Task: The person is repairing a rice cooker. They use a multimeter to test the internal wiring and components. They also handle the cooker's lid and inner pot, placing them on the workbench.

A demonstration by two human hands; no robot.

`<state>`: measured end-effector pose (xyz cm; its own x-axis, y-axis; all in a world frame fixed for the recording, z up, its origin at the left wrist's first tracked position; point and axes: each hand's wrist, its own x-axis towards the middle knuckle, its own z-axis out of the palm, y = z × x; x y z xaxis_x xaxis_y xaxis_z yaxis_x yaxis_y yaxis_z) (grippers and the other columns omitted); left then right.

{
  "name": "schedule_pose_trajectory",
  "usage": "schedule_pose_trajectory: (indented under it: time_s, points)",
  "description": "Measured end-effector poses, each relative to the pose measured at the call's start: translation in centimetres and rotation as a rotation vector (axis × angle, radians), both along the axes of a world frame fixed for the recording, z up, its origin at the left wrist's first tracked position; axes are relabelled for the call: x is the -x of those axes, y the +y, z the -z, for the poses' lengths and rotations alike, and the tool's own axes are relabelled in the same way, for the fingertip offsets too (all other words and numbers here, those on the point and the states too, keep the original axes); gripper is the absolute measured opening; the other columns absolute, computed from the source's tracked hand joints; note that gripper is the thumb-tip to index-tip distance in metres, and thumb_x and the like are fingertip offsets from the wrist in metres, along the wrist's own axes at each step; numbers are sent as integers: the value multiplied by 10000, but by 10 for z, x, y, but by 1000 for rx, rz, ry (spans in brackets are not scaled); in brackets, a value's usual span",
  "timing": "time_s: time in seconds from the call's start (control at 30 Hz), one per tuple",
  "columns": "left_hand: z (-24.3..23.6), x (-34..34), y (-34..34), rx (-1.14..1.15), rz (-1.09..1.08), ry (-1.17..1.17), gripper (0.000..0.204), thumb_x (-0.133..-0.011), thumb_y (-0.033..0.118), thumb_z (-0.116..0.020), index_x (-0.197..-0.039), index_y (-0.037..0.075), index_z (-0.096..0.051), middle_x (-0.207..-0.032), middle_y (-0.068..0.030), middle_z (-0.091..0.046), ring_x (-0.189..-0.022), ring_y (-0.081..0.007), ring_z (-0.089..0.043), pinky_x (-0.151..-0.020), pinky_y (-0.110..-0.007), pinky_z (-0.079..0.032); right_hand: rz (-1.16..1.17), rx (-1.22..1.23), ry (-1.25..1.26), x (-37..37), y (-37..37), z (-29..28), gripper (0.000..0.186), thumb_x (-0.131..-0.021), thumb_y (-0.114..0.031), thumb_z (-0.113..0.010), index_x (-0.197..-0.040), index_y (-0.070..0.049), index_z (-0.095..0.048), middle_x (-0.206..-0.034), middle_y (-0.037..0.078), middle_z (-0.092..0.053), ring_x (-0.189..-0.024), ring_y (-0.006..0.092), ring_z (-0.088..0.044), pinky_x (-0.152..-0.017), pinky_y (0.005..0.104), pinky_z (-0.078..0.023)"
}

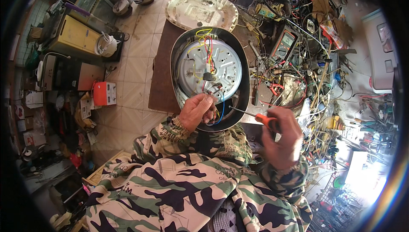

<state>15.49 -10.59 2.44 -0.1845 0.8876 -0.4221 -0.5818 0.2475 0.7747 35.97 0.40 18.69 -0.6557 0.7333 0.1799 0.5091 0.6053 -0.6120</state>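
Note:
An oval dark-walled appliance housing (246, 78) lies open before me, with a round silver metal plate (230, 61) inside it. Yellow, red and white wires (209, 46) run over the plate to a connector and a small black part (208, 76). At the near end of the housing my left hand (196, 112) is closed in a pinch on thin wires; its fingers partly hide them. A blue wire (223, 108) loops beside those fingers. My right hand (283, 140) grips a screwdriver (264, 119) by its orange and black handle. The shaft points left, its tip over the housing's near right part.
Beyond the housing lies a cream plastic cover (200, 10). A multimeter (284, 42) and red-handled pliers (276, 89) sit among tangled wires and parts on the right. Left, past the brown board (161, 83), stand a yellow cabinet (76, 36) and an orange-red box (104, 93) on the tiled floor.

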Motion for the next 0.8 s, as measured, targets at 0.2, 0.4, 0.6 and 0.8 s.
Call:
schedule_pose_trajectory:
  time_s: [0.2, 0.4, 0.6, 0.8]
  points:
    - [0, 1, 1, -53, 63, -78, 353, -1041, 317, -461, -1136, -3, -576, -915, -69, -604, -660, -84, -551, -536, -205, -456, 166, 199, 223, -21, 4, -51, 371, -692, 123, -634, -1045, 16, -595, -1025, 131, -612, -892, 165, -631, -798, 273, -523]
    - [-16, 1, 5, -46, 103, -263, 440, -1044, 386, -421, -1210, -8, -529, -1001, -94, -590, -758, -107, -563, -620, -224, -478, 142, 286, 337, -12, 3, -57, 366, -675, 103, -639, -1027, 10, -599, -1019, 137, -617, -953, 178, -609, -861, 300, -492]
    - [-12, 25, -16, -132, 46, -434, 211, -1005, 136, -521, -1121, -23, -597, -842, -55, -576, -591, -81, -482, -493, -205, -384, 115, 285, 348, 2, 2, -43, 346, -672, 84, -651, -1006, 5, -600, -996, 133, -618, -914, 166, -596, -842, 281, -472]
    - [-12, 74, -41, -54, -374, -245, 188, -979, 95, -503, -1102, -6, -603, -823, -41, -587, -602, -70, -492, -484, -207, -388, 70, 234, 236, 21, -10, -31, 323, -674, 84, -680, -975, 0, -600, -970, 108, -616, -738, 105, -559, -671, 235, -460]
